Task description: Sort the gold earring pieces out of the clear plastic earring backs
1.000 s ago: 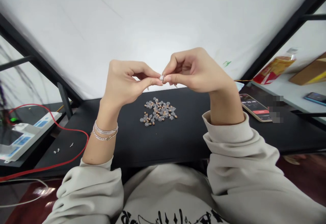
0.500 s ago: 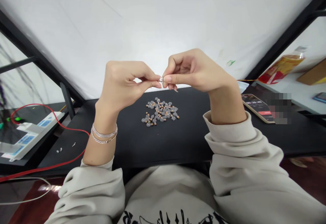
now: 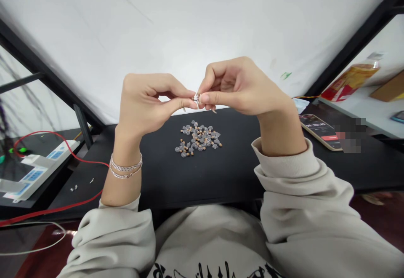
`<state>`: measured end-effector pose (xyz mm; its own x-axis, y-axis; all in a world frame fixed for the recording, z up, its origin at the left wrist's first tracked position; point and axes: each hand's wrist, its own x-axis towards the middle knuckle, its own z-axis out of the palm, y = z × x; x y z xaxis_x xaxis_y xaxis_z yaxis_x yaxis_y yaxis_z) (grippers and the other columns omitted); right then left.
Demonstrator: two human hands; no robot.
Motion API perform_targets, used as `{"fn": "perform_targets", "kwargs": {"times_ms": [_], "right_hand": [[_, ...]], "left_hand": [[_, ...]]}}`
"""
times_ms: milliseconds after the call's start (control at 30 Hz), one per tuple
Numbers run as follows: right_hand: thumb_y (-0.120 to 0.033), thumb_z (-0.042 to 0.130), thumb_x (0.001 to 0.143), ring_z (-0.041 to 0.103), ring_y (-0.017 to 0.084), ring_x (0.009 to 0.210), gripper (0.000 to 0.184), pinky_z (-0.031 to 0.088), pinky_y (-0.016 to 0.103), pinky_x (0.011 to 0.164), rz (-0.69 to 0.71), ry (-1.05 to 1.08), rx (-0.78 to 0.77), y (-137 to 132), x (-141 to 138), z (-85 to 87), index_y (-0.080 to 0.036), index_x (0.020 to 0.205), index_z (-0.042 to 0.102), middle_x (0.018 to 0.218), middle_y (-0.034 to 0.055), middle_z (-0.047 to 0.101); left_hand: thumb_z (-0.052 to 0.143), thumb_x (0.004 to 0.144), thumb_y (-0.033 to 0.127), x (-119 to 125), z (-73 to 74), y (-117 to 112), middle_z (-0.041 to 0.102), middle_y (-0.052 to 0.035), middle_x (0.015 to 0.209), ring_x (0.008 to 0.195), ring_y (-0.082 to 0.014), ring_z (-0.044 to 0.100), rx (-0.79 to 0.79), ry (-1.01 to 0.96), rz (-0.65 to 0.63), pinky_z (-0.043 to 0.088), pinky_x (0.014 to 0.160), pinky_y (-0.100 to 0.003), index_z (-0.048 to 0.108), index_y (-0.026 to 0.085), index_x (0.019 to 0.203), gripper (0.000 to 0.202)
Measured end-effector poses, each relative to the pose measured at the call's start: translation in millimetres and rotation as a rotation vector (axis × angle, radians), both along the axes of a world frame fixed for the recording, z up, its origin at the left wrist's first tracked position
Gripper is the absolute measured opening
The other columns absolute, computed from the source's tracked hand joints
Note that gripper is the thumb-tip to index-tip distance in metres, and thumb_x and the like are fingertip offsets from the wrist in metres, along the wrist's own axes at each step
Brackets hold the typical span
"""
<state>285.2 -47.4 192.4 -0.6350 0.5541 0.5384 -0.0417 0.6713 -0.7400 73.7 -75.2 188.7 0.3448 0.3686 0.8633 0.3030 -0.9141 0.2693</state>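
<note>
Head view: small piece (image 3: 196, 98), white, raised between left hand (image 3: 147, 101) and right hand (image 3: 243, 90), touching both. Left: thumb and forefinger pinched upon it. Right: same closed pinch, opposite side, other fingers curled. Below the hands: trinkets (image 3: 202, 136), clear and tan, heaped on black table (image 3: 202, 183).
</note>
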Motion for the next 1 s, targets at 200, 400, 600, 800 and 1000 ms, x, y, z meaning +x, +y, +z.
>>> {"fn": "perform_targets", "kwargs": {"times_ms": [200, 400, 600, 800, 1000], "right_hand": [[-0.035, 0.081, 0.077, 0.063, 0.012, 0.069, 0.025, 0.053, 0.023, 0.062, -0.111, 0.061, 0.046, -6.2, -6.1, -1.5, -0.018, 0.078, 0.062, 0.076, 0.0020, 0.070], [-0.040, 0.081, 0.076, 0.064, 0.014, 0.075, 0.027, 0.054, 0.026, 0.066, -0.174, 0.091, 0.069, -7.7, -9.5, -3.5, -0.020, 0.080, 0.062, 0.078, 0.0016, 0.070], [-0.041, 0.081, 0.075, 0.064, 0.015, 0.078, 0.030, 0.053, 0.027, 0.070, -0.135, 0.106, 0.071, -11.2, -8.2, -2.4, -0.020, 0.079, 0.060, 0.079, 0.0021, 0.069], [-0.049, 0.082, 0.072, 0.064, 0.018, 0.084, 0.037, 0.052, 0.029, 0.071, -0.182, 0.121, 0.074, -11.6, -10.6, -3.1, -0.021, 0.078, 0.058, 0.082, 0.0039, 0.068], [-0.048, 0.080, 0.074, 0.063, 0.021, 0.088, 0.034, 0.051, 0.032, 0.071, -0.306, 0.087, 0.142, -14.0, -13.1, -2.8, -0.024, 0.076, 0.056, 0.085, 0.0044, 0.067]], "left_hand": [[0.083, 0.074, 0.019, 3.3, 1.1, -4.7, 0.073, 0.0024, 0.071, 0.065, -0.0163, 0.071, -0.080, -0.114, 0.038, 0.060, 0.058, -0.031, 0.079, 0.027, 0.076, 0.009], [0.084, 0.071, 0.016, 3.9, 3.2, -6.2, 0.072, 0.0026, 0.067, 0.063, -0.0166, 0.070, -0.124, -0.161, 0.079, 0.060, 0.056, -0.032, 0.077, 0.024, 0.074, 0.011], [0.086, 0.069, 0.017, 5.8, 1.5, -6.7, 0.072, 0.0034, 0.068, 0.062, -0.0152, 0.070, -0.119, -0.184, 0.052, 0.059, 0.054, -0.031, 0.076, 0.021, 0.073, 0.012], [0.087, 0.069, 0.027, 5.6, 1.9, -3.8, 0.072, 0.0042, 0.070, 0.061, -0.0121, 0.068, -0.135, -0.174, -0.020, 0.058, 0.055, -0.031, 0.072, 0.018, 0.073, 0.017], [0.087, 0.070, 0.028, 3.2, 0.5, 5.9, 0.070, 0.0018, 0.064, 0.056, -0.0127, 0.065, -0.237, -0.208, -0.057, 0.056, 0.052, -0.029, 0.075, 0.021, 0.072, 0.014]]}}
